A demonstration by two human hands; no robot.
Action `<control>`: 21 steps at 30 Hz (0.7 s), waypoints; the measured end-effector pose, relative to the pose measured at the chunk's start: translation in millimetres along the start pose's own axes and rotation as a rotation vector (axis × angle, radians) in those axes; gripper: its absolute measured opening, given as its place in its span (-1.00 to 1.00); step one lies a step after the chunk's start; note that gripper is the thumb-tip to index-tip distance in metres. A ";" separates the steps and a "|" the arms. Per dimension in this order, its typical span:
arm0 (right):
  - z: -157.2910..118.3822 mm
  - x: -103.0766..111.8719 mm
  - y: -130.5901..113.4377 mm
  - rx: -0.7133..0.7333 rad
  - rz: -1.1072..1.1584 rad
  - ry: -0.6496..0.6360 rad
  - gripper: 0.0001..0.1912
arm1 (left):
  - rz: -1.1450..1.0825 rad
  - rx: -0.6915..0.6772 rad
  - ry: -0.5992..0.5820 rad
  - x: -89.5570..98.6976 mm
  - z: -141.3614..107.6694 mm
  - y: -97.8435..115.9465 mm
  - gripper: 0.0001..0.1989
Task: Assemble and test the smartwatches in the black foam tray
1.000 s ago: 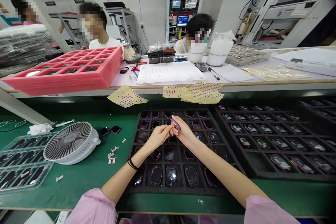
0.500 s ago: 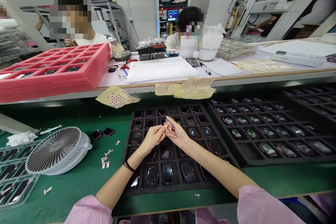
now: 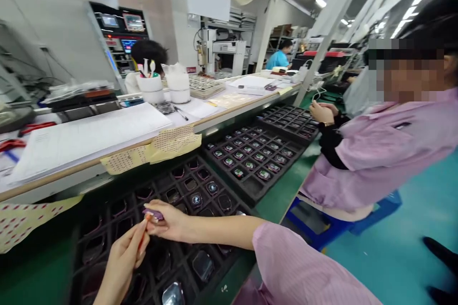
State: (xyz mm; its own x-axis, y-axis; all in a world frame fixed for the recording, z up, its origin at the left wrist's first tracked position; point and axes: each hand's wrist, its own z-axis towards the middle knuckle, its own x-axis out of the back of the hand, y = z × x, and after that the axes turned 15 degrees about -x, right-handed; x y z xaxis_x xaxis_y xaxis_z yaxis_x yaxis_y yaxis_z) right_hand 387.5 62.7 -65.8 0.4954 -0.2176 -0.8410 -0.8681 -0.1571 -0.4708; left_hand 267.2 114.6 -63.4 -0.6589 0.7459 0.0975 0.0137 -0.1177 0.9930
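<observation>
My right hand point(image 3: 168, 221) is closed around a purple watch case point(image 3: 156, 213), held on edge above the foam tray. Against it, my left hand point(image 3: 127, 250) pinches a small orange piece point(image 3: 148, 218); its exact kind is too small to make out. Both hands meet at the case, fingertips nearly touching. Beneath them lies a black foam tray point(image 3: 222, 237) with watches in its compartments. Two of these watches point(image 3: 196, 199) show lit dials. My forearms cover part of the tray.
A second black tray point(image 3: 255, 190) of watches stands to the right, with another beyond it. Above runs a white shelf with papers point(image 3: 96, 128), white cups point(image 3: 150, 88) and a pen. Yellow dotted sheets point(image 3: 175, 143) hang from its edge. A co-worker in a pink sleeve point(image 3: 379, 138) sits at right.
My view has swung to the right, so the fan and pink foam tray are out of sight and a co-worker appears. Both hands stay together at the purple watch case.
</observation>
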 end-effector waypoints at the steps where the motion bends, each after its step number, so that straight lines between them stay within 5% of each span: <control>1: 0.3 1.3 -0.6 -0.003 -0.011 -0.001 -0.59 | 0.004 0.013 0.003 0.4 1.9 -1.1 -0.61; 12: 1.3 2.6 12.1 0.099 -0.190 0.177 -0.73 | 0.061 0.058 0.099 -3.3 2.8 6.4 -0.61; 21: -1.0 0.2 26.2 0.279 -0.497 0.133 -0.64 | -0.165 0.097 0.048 -5.0 -4.3 11.5 -0.49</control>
State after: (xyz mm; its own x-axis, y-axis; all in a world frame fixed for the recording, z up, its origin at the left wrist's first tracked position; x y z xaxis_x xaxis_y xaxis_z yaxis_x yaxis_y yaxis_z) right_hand 364.9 57.6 -78.0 0.8292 -0.3046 -0.4688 -0.4966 -0.0161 -0.8679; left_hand 267.5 106.7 -52.7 -0.6934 0.7173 -0.0682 -0.0266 0.0690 0.9973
